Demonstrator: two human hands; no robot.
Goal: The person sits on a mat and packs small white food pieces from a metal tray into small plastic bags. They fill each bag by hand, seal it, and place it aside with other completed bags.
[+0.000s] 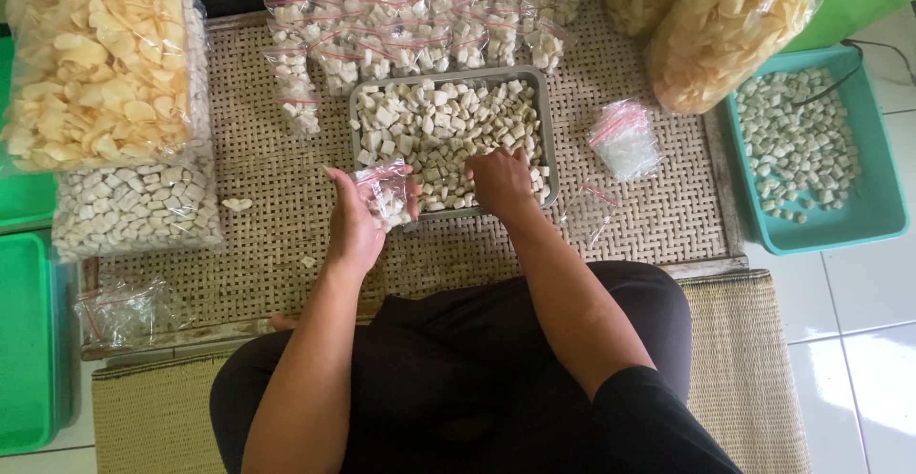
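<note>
A grey tray [548, 121] full of small white snack pieces [439, 126] sits on a woven mat in front of me. My left hand [355, 221] holds a small clear zip bag [386, 193], partly filled with pieces, just at the tray's near left edge. My right hand [500, 180] reaches down into the tray with its fingers curled over the pieces; what it grips is hidden. Rows of filled small bags [420, 26] lie behind the tray.
Large bags of pale crackers [95, 59] and white pieces [134, 207] lie left, more cracker bags [730, 26] at the back right. A stack of empty zip bags [625, 140] lies right of the tray, a teal tub [883, 202] of pieces beyond. Green trays [24, 340] stand at left.
</note>
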